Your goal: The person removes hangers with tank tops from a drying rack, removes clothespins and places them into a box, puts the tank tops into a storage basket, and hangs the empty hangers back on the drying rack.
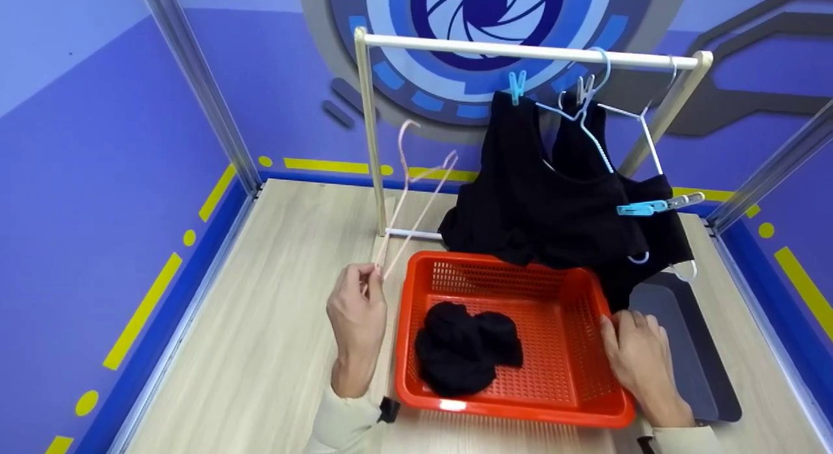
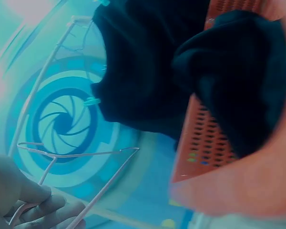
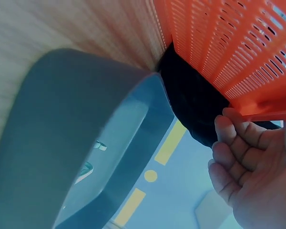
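Note:
My left hand (image 1: 358, 311) pinches the lower end of a pink clothes hanger (image 1: 407, 174), which tilts up beside the left post of the rack. In the left wrist view, fingers curl around the hanger's (image 2: 105, 154) thin wire. A red plastic basket (image 1: 514, 412) stands below the rack, with a bunched black garment (image 1: 462, 350) in its left part. At the basket's right rim is my right hand (image 1: 641, 356), thumb over the rim and fingers along the outside. The right wrist view shows these fingers (image 3: 238, 157) loosely bent near the rim; the thumb is mostly hidden there.
A small rack with a white rail (image 1: 475, 47) holds black tops (image 1: 540, 187) on hangers, with blue and grey clothespins (image 1: 641, 209) attached. Their hems hang against the basket's far rim. A dark grey tray (image 1: 690, 350) lies at the right, with small clip-like things inside (image 3: 86, 171).

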Tool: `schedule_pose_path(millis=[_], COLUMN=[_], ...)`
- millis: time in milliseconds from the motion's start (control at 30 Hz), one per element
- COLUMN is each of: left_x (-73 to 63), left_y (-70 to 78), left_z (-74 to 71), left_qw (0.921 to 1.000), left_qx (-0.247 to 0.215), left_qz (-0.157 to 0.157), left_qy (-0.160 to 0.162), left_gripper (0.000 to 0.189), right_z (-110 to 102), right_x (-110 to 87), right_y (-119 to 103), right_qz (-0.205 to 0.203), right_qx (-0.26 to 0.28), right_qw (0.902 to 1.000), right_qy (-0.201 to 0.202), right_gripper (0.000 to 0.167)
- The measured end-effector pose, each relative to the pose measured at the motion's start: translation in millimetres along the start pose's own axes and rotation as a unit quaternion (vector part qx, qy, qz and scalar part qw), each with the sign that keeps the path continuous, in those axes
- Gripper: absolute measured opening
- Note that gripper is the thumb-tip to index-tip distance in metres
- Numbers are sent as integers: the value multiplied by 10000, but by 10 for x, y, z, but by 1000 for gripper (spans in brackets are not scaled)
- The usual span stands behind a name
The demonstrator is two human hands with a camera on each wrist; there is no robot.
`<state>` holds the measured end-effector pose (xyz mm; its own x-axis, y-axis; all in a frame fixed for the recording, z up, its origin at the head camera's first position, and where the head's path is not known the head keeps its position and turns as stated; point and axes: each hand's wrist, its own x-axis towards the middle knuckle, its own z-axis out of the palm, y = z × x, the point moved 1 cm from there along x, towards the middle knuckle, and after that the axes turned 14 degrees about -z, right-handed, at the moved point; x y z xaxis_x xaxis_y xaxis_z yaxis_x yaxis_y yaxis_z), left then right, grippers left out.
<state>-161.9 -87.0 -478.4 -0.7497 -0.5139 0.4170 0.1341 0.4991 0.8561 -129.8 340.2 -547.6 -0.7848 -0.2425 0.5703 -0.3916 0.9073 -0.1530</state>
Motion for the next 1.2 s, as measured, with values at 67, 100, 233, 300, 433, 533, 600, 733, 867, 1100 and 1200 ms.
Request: schedule_pose_path(millis=[67, 100, 233, 300, 433, 533, 600, 733, 867, 1100, 1200], left_x=[78, 117, 256, 320, 452, 555, 623, 744, 825, 907, 926], left_y=[56, 85, 188, 238, 332, 404, 451, 528, 584, 575, 556], left_z=[-22, -34, -72, -88, -111, -124, -131, -130, -110, -35, -4], left_qw=[10000, 10000, 9998, 9997, 9993, 9987, 9984, 9980, 9983, 9993, 9997], left_qx=[-29, -48, -152, -189, -246, -329, -399, -478, -479, -342, -191], left_qz=[0, -5, -20, 12, 154, 254, 297, 294, 176, -47, -6], left_qy=[35, 49, 93, 131, 247, 281, 287, 304, 264, 148, 134], left_gripper=[9, 8, 7, 6, 6, 7, 8, 8, 8, 9, 10], right_z=[6, 9, 22, 28, 36, 38, 41, 45, 48, 43, 36], right_x=[-7, -12, -28, -33, -41, -46, -48, -48, -44, -42, -42], right_y=[1, 0, 5, 6, 1, -3, -3, -5, -4, 6, 9], right_qz=[-56, -76, -90, -86, -178, -171, -121, -109, -117, -90, -79], right_qx=[8, 10, 8, 9, 18, 52, 91, 140, 182, 233, 232], right_qw=[10000, 9999, 9998, 9997, 9993, 9991, 9992, 9990, 9987, 9984, 9983], right_qy=[76, 106, 180, 212, 337, 381, 368, 406, 458, 514, 536], right_gripper=[19, 19, 18, 18, 17, 17, 16, 16, 15, 15, 15])
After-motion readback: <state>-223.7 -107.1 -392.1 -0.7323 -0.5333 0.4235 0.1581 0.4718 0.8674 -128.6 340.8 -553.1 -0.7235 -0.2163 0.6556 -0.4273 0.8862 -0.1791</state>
